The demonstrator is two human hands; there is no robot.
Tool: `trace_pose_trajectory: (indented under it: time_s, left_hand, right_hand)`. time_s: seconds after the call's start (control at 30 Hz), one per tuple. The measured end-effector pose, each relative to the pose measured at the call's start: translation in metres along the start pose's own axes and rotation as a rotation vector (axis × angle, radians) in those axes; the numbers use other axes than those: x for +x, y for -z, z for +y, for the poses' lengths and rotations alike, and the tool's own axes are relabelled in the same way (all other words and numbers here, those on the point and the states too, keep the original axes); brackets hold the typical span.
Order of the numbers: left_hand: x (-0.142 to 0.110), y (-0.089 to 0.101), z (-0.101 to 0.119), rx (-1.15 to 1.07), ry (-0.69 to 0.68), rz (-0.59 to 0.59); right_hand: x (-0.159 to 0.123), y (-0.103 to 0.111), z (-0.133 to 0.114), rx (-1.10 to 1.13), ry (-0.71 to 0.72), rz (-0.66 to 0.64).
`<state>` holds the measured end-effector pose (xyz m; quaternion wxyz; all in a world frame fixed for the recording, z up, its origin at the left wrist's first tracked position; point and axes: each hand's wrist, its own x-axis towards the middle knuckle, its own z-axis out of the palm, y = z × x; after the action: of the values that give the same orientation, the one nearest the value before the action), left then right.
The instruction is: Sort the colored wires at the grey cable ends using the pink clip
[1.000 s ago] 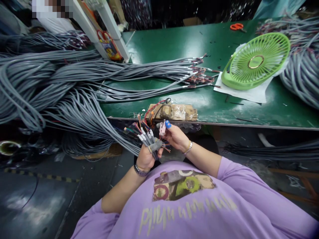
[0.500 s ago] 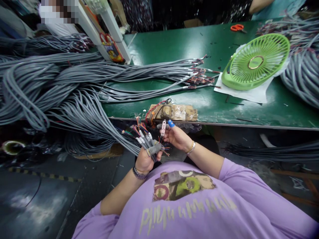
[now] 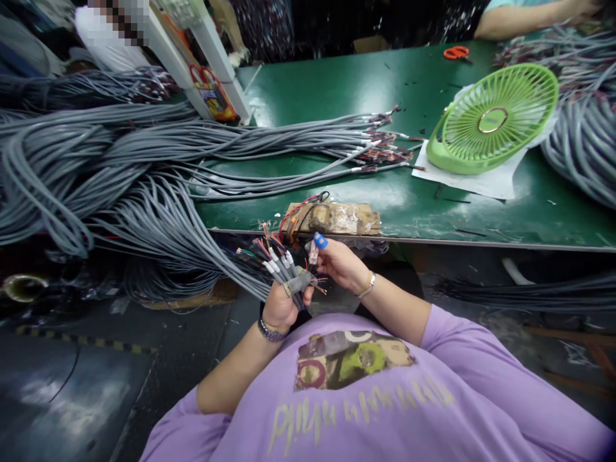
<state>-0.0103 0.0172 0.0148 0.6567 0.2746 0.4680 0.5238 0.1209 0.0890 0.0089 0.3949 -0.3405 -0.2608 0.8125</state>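
My left hand (image 3: 280, 307) is closed around a bundle of grey cables (image 3: 274, 268), whose white-banded ends fan out in thin coloured wires. A grey wrap covers part of its thumb or fingers. Just right of it, my right hand (image 3: 341, 264) pinches a small whitish tool (image 3: 314, 254) with pinkish markings, pointing down at loose wire ends (image 3: 318, 282) beside my left thumb. A blue finger cover (image 3: 320, 240) is on one right fingertip and lies over the tool's top. The tool's exact kind and its tip are too small to make out.
A wooden block (image 3: 346, 218) with red and black wires sits on the front edge of the green table (image 3: 481, 218). Grey cables (image 3: 231, 141) lie across the left. A green fan (image 3: 495, 119) and orange-handled scissors (image 3: 456, 52) are rightward. A co-worker's arm (image 3: 520, 20) shows at top right.
My right hand has shifted slightly left, and its blue-covered finger has come down over the tool's top. The left hand stays on the cables. A co-worker's arm has reached farther into view.
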Motion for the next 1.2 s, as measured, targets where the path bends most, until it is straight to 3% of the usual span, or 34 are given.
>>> trace_pose_trajectory:
  time_s: [0.33, 0.7, 1.03, 1.2]
  left_hand:
    - [0.001, 0.002, -0.004, 0.010, 0.027, 0.000]
    - [-0.010, 0.006, -0.002, 0.024, 0.035, -0.033]
    - [-0.002, 0.007, 0.011, -0.038, 0.156, -0.151]
    - [0.004, 0.009, 0.014, -0.129, 0.204, -0.217]
  right_hand:
    - [0.003, 0.004, 0.004, 0.099, -0.025, -0.008]
    - [-0.003, 0.003, -0.004, 0.075, -0.166, -0.081]
    - [-0.002, 0.004, 0.000, 0.047, -0.079, -0.093]
    - [0.004, 0.003, 0.012, -0.024, 0.180, -0.005]
